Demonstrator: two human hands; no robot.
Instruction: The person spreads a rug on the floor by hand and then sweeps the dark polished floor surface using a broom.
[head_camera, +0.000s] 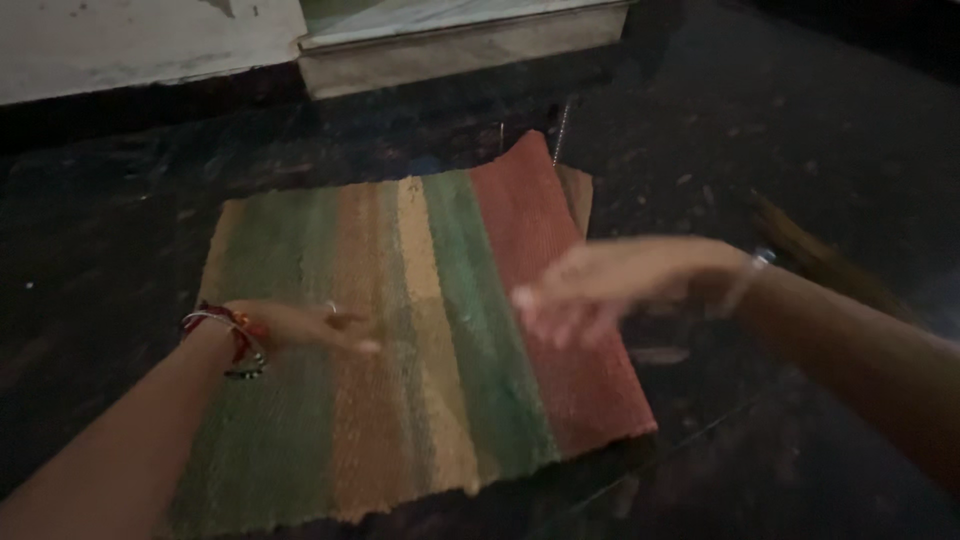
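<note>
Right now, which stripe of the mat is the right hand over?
The red stripe at the mat's right edge. The right hand hovers blurred over it, while the left hand lies on the green and orange stripes far left.

Left hand (300, 325): bare forearm, no sleeve; red and silver bangles (232, 340) at wrist; ring (331, 308) on one finger. Right hand (620, 285): bare forearm; thin silver bangle (752, 270) at wrist.

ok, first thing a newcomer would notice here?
The striped woven mat, in green, tan and red bands, lies flat on the dark floor mid-frame. Both hands are open above it: the left hand, with bangles at the wrist, over the green side; the right hand, blurred, over the red edge.
</note>
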